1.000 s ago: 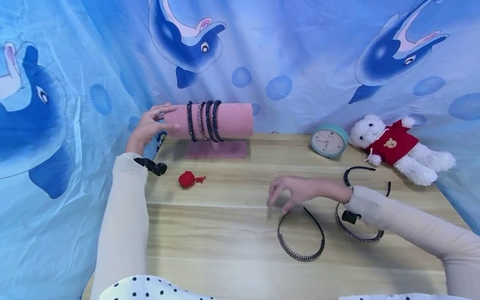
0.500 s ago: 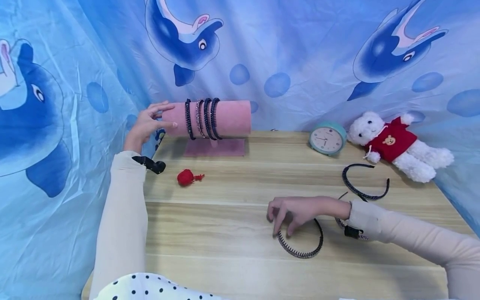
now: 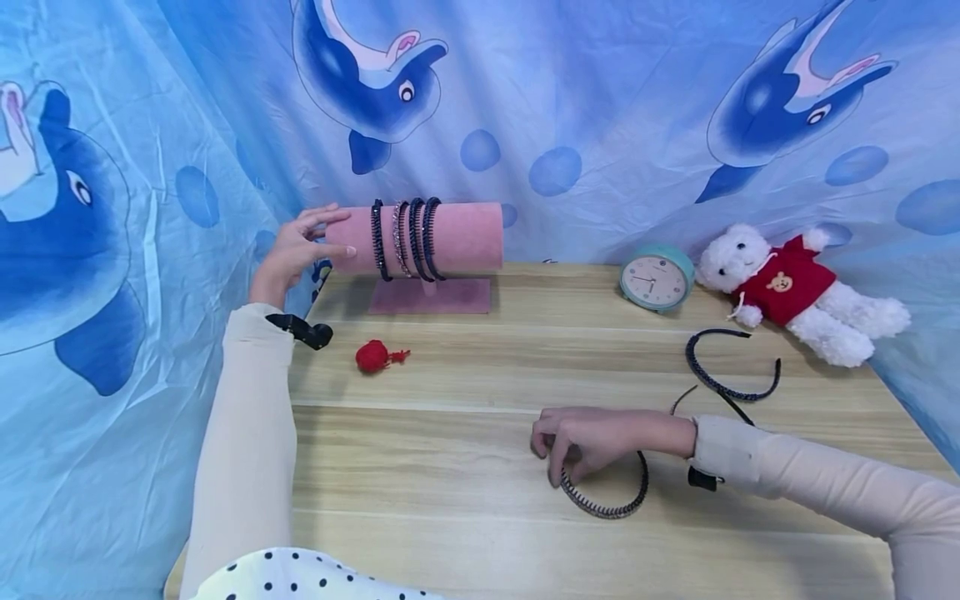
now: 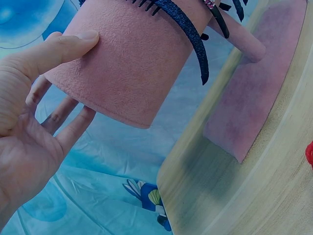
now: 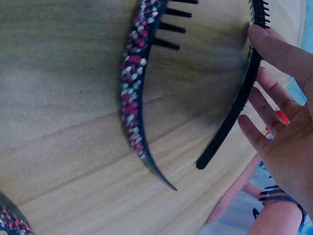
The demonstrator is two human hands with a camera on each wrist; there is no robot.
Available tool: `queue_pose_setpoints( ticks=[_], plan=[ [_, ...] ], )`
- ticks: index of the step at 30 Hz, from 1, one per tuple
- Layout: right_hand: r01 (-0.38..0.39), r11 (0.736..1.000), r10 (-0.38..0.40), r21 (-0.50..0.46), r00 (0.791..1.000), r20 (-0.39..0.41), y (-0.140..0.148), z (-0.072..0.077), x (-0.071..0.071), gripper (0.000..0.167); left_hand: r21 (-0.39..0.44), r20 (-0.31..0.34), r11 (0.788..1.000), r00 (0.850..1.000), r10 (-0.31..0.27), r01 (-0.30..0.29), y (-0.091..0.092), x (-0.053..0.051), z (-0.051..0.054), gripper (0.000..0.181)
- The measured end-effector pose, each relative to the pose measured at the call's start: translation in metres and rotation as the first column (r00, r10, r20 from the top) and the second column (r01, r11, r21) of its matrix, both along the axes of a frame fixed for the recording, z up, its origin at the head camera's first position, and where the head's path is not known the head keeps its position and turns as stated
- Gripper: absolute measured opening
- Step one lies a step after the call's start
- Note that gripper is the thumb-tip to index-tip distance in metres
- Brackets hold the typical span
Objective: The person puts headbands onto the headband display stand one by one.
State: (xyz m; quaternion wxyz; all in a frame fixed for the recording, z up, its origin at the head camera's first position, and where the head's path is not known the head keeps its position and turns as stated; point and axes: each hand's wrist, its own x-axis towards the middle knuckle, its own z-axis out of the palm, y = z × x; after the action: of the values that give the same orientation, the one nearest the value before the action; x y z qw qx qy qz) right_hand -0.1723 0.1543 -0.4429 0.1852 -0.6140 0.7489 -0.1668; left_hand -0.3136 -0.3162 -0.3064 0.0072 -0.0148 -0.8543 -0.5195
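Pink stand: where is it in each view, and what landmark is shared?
Head: pink stand upper left of centre, left fingers on its left end.
Left wrist: roll at top centre, base upper right.
Right wrist: lower right, cut by the bottom edge.
Shared landmark: red ball, glimpsed between right fingers in right wrist.

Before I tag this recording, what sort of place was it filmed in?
Probably a small staged tabletop set, perhaps indoors: a dolphin-print curtain hangs behind a wood-grain table, which bears a pink headband stand, a clock and a plush bear.
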Motion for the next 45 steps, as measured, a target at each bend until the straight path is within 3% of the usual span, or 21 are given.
queue_pose_setpoints(
  ticks=[6, 13, 16, 22, 27, 32, 38, 45],
  plan=[
    [0.007, 0.999, -0.009, -0.043, 0.999, -0.051, 0.002, -0.002, -0.006, 0.018, 0.006, -0.015, 1.000, 1.000, 0.007, -0.007, -0.007, -0.013, -0.010, 0.070],
    [0.124, 0.992, -0.124, -0.004, 0.992, 0.009, 0.008, 0.008, -0.025, 0.018, -0.002, -0.029, 1.000, 1.000, 0.004, -0.004, -0.016, -0.024, -0.021, 0.071],
    [0.156, 0.988, -0.156, 0.012, 0.987, 0.042, 0.011, 0.014, -0.036, 0.019, -0.005, -0.031, 1.000, 1.000, 0.005, -0.005, -0.016, -0.023, -0.021, 0.071],
    [0.137, 0.991, -0.137, 0.006, 0.990, 0.045, 0.015, 0.028, -0.059, 0.019, 0.000, -0.027, 1.000, 1.000, 0.008, -0.008, -0.015, -0.022, -0.018, 0.071],
    [0.209, 0.976, -0.210, 0.066, 0.977, 0.022, 0.016, 0.044, -0.070, 0.020, -0.001, -0.010, 1.000, 1.000, -0.003, 0.003, -0.007, -0.008, -0.007, 0.072],
    [0.269, 0.954, -0.280, 0.132, 0.958, 0.066, 0.016, 0.063, -0.081, 0.021, 0.001, -0.006, 1.000, 1.000, -0.013, 0.013, -0.001, 0.000, 0.000, 0.071],
    [0.310, 0.936, -0.332, 0.169, 0.935, 0.122, 0.022, 0.078, -0.097, 0.022, 0.018, -0.012, 1.000, 1.000, -0.025, 0.026, -0.003, -0.002, -0.001, 0.072],
    [0.347, 0.930, -0.365, 0.118, 0.910, 0.195, 0.037, 0.080, -0.118, 0.021, 0.007, -0.021, 0.999, 0.999, -0.034, 0.034, -0.005, -0.003, -0.003, 0.073]
  ],
)
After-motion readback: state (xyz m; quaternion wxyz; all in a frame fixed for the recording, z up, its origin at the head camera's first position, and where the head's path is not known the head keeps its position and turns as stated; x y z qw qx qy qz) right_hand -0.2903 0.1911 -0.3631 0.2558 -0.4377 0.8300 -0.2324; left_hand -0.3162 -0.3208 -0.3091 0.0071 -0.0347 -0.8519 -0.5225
